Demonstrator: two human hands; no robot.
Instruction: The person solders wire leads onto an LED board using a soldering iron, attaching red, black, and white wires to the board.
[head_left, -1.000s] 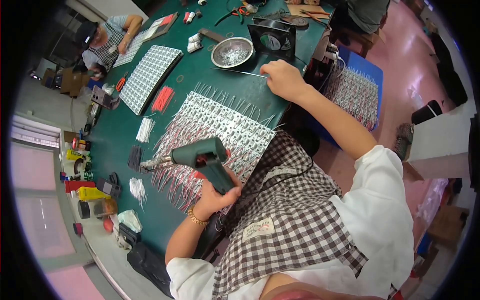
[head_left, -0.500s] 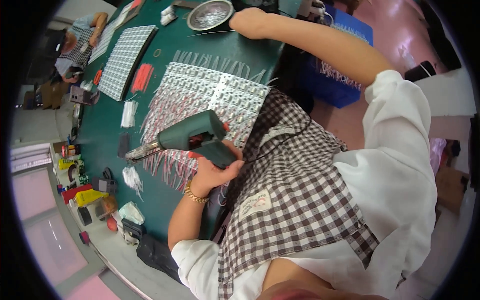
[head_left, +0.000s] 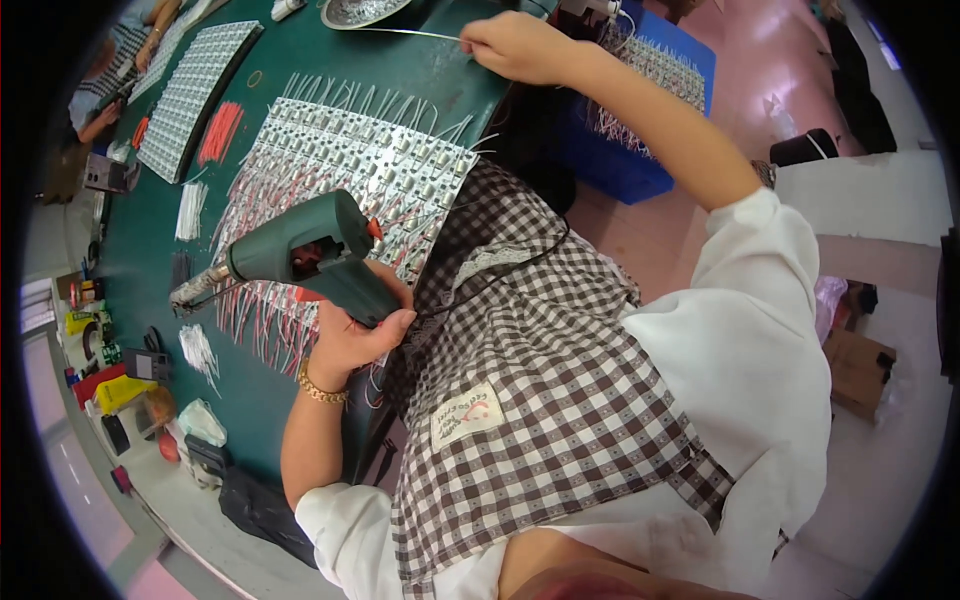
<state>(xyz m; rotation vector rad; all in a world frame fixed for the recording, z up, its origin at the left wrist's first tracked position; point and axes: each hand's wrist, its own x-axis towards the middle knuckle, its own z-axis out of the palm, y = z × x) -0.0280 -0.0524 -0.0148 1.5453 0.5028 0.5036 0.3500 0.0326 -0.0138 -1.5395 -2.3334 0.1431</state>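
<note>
Head view: wired panel [head_left: 350,150], the landmark here, lies flat on the green table [head_left: 400,62], wires fringing its far edge and crowding its left part.
Left hand: left hand [head_left: 360,335], at the panel's near side, wraps firmly round the handle of a green heat gun [head_left: 315,250], fingers closed.
Heat gun: hangs across the panel's near part; any gap beneath is hidden. Its metal nozzle [head_left: 200,288] points out past the panel's left edge, perhaps so that the hot end faces away from body and boards.
Right hand: right hand [head_left: 520,45], beyond the panel's far right corner, pinches one end of a thin rod [head_left: 420,34] between closed fingertips; the other end reaches toward the metal bowl [head_left: 340,23], contact unclear.
Bundles: red strips [head_left: 221,133], white strips [head_left: 190,212] and dark strips [head_left: 180,268] line the panel's left side, likely sorted by colour for easy picking.
Edges: the panel's right side meets the checkered apron [head_left: 540,380]; whether it overhangs the table I cannot tell.
Room: green tabletop shows between the panel's far wires and the bowl; left of the panel, the bundles narrow the nozzle's swing.
Bin: blue bin [head_left: 640,175], right of the panel, holds more wired boards [head_left: 655,85].
</note>
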